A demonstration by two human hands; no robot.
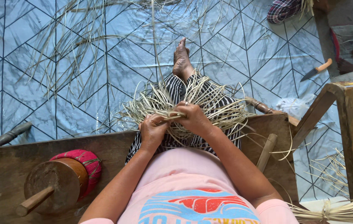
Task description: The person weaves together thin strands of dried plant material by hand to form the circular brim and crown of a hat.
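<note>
My left hand (151, 132) and right hand (194, 118) fingers pinch the straw weaving (203, 97), its pale strands fanning beyond my fingertips.

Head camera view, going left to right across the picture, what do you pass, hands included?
Dark handle on the floor → round wooden spool with a peg → left hand → woven straw piece → right hand → wooden stick → knife with an orange handle → wooden frame.
</note>
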